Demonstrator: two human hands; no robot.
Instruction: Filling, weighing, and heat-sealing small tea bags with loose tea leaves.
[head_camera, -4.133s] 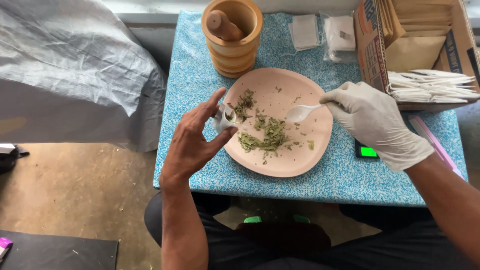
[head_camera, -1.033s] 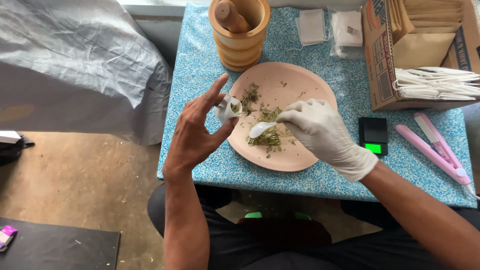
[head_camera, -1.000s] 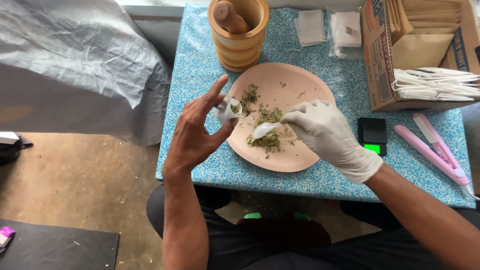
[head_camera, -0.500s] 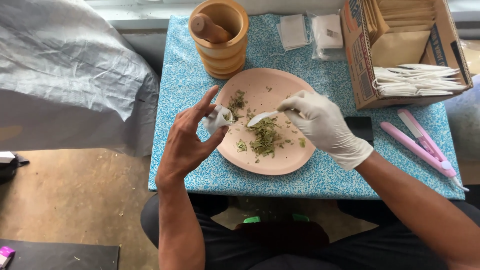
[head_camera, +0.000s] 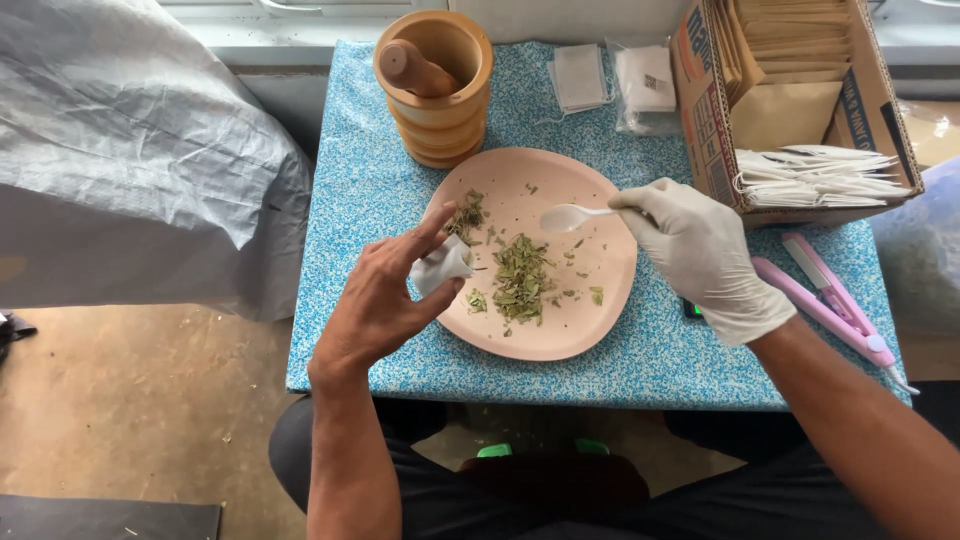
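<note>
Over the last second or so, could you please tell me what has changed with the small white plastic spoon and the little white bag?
The gloved right hand has lifted the small white plastic spoon off the dried green leaves and now holds it above the round pink plate, its bowl pointing towards the little white bag. The bare left hand still pinches that bag at the plate's left edge. The wooden mortar has not moved.

Single head view, steeply downward, close over table
</note>
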